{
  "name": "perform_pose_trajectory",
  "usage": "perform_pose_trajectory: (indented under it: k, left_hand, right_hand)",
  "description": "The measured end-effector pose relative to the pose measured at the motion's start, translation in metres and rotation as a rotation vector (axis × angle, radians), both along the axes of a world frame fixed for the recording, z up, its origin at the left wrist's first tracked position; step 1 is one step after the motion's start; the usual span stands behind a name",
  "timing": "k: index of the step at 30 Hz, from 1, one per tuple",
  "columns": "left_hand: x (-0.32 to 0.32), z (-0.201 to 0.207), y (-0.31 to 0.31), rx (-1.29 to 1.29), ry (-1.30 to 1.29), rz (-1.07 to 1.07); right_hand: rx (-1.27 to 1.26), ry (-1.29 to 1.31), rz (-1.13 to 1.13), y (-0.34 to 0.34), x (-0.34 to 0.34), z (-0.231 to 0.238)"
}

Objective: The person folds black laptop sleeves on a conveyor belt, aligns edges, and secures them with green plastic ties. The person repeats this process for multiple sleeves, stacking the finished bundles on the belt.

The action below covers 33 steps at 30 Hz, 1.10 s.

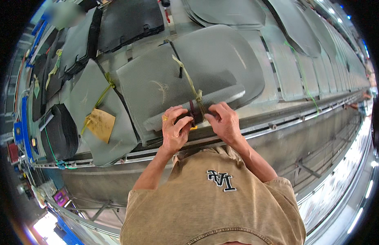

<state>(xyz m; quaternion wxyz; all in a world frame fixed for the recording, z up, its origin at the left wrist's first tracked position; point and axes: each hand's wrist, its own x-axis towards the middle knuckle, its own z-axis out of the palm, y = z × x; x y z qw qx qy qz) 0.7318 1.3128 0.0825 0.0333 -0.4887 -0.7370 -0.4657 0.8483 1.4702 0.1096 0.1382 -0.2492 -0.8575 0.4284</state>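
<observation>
A grey textured mat lies in front of me on a stack of sheets, its near edge curled into a roll. A pale yellow-green cord runs across the mat to a knot at the roll. Below the knot, my left hand has its fingers curled on a dark reddish-brown strap over the roll. My right hand faces it, thumb and fingertips pinched close beside loose cord strands. Whatever sits between those right fingertips is too small to make out.
Tied grey sheets with a brown paper tag lie to the left. Black mats are stacked behind, a smaller black stack at far left. A metal rail edges the table; panels line its right side.
</observation>
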Motion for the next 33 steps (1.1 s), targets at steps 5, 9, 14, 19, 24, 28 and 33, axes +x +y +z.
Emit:
perform_pose_trajectory:
  k: [5, 9, 14, 19, 24, 28, 33]
  left_hand:
    - [0.004, 0.009, 0.008, -0.038, -0.05, 0.087]
    - [0.013, 0.008, 0.01, -0.167, 0.002, 0.205]
    - [0.032, 0.039, 0.039, -0.311, -0.033, 0.345]
    - [0.026, 0.023, 0.064, -0.383, -0.101, 0.514]
    - [0.023, 0.011, 0.081, -0.357, -0.032, 0.616]
    - [0.026, 0.016, 0.086, -0.335, -0.021, 0.638]
    - [0.027, 0.012, 0.086, -0.328, 0.008, 0.666]
  right_hand:
    - [0.082, -0.04, 0.184, 0.014, 0.0, -0.011]
    - [-0.014, -0.052, 0.276, 0.018, -0.005, -0.023]
    - [-0.203, -0.038, 0.389, 0.035, -0.008, -0.029]
    - [-0.217, -0.038, 0.567, 0.053, -0.01, -0.023]
    - [-0.144, 0.303, 0.559, 0.094, -0.058, -0.003]
    - [-0.192, 0.056, 0.425, 0.122, -0.136, -0.011]
    - [-0.015, -0.071, 0.367, 0.097, -0.175, -0.024]
